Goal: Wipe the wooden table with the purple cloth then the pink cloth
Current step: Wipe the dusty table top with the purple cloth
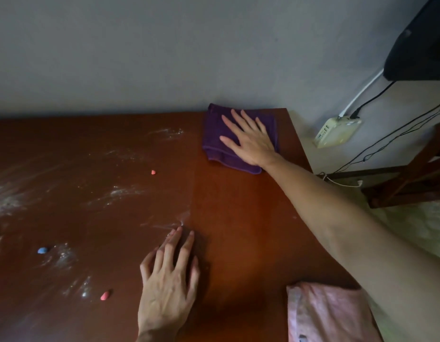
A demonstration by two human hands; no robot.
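The folded purple cloth (215,137) lies at the far right corner of the brown wooden table (238,213), against the wall. My right hand (249,139) presses flat on top of it, fingers spread. My left hand (168,282) rests flat on the bare wood near the front, fingers apart, holding nothing. The pink cloth (322,314) lies folded at the near right edge, partly under my right forearm. White powder streaks (120,191) cover the table's left half; the right strip looks smooth.
Small crumbs lie on the dusty part: a pink crumb (153,172), another pink crumb (104,295) and a blue crumb (42,250). Right of the table, a white power strip (337,130) with cables sits on the floor beside a dark wooden stand (409,183).
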